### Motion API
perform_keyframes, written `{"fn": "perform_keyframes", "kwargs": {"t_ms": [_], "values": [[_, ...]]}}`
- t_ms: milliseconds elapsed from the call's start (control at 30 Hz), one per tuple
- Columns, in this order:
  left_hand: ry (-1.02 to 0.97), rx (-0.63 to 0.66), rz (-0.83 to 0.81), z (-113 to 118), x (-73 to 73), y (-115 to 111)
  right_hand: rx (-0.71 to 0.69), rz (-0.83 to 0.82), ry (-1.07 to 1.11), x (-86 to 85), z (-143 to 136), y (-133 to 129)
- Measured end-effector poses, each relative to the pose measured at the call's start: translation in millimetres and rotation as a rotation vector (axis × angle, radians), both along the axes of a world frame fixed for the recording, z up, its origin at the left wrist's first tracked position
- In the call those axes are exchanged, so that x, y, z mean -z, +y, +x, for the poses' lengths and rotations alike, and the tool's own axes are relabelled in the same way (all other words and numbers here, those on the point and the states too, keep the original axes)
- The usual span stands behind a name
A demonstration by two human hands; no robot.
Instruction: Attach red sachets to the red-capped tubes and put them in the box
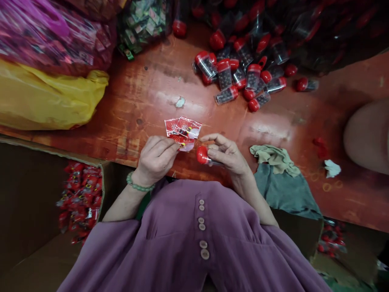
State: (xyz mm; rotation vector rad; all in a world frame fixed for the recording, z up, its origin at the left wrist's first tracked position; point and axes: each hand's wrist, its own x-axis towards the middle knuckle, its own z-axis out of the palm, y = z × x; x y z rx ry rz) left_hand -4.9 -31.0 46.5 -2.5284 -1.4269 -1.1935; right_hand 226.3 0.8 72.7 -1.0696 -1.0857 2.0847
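My left hand (156,158) is closed in a pinch at the near edge of some red printed plastic packets (182,129), which lie overlapping on the table. A small yellow detail shows by its fingertips. In my right hand (229,156) is a small clear bottle with a rounded red cap (202,155); the cap points left toward the packets. Thumb and fingers wrap round the bottle's body and hide most of it.
Many red-capped clear bottles with dark contents (225,75) lie heaped on the wooden table (127,101). A yellow bag (45,97) is at left. Cloths (282,182), a pale round container (369,136) and rubber bands (327,187) are at right. A cardboard box (103,190) holds red packets.
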Motion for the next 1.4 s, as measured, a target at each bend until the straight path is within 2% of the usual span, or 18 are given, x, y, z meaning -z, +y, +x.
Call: {"fn": "perform_keyframes", "kwargs": {"t_ms": [167,433,633,800,1067,1300,1400], "values": [[0.043,0.056,0.057,-1,0.7,-3,-0.121,-0.032,0.063,-0.5,-1,2],[0.079,0.149,0.02,-4,8.1,-9,-0.139,-0.086,0.007,7.8,2,3],[0.066,0.16,-0.039,1,12.9,-15,-0.147,-0.208,0.048,12.1,2,4],[0.102,0.137,0.018,4,15.5,-16,-0.174,-0.284,0.066,20.3,4,0],[0.016,0.195,-0.015,2,22.7,-17,-0.143,-0.292,0.018,33.2,5,0],[0.03,0.15,-0.109,13,18.0,-17,-0.068,-0.244,0.009,27.2,0,-2],[0.039,0.162,-0.066,19,15.8,-13,-0.03,-0.243,0.005,24.1,-4,-4]]}}
